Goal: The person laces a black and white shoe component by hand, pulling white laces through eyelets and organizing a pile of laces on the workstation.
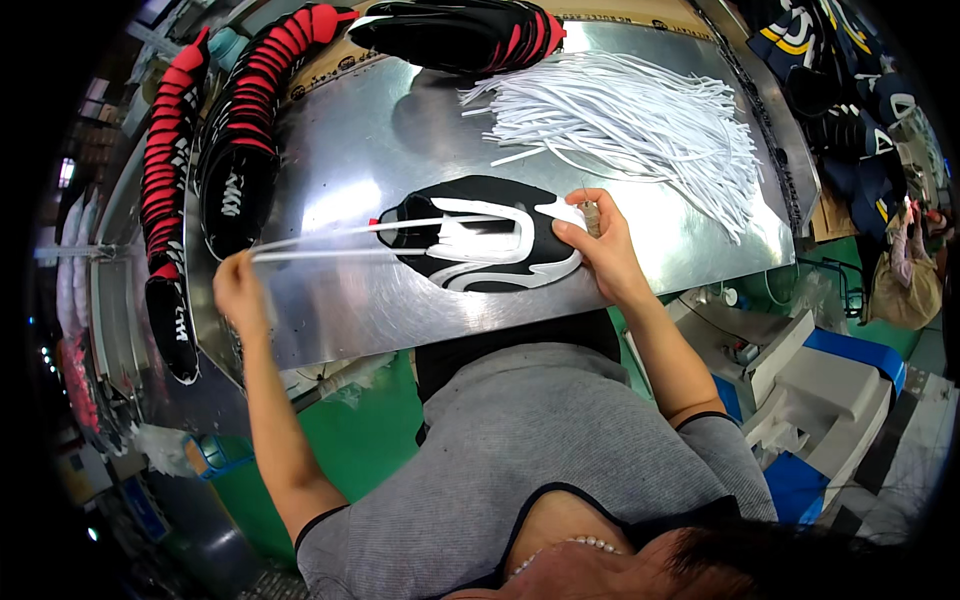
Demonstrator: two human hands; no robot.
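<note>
A black and white shoe upper (482,236) lies on the metal table in front of me, its toe toward my right and its red-tabbed opening toward my left. My right hand (606,244) pinches the white toe end between thumb and fingers. Off to the left, my left hand (240,292) is closed on the ends of a white shoelace (330,240). Both strands of the lace run taut from there to the upper's white lacing area. The exact fingertip grip on the lace is too small to make out.
A large heap of white laces (625,120) covers the table's right rear. Stacked black and red uppers stand at the left (255,130) and far edge (460,35). More dark uppers (850,100) hang beyond the right edge. Below on the right sits a grey-white machine (800,390).
</note>
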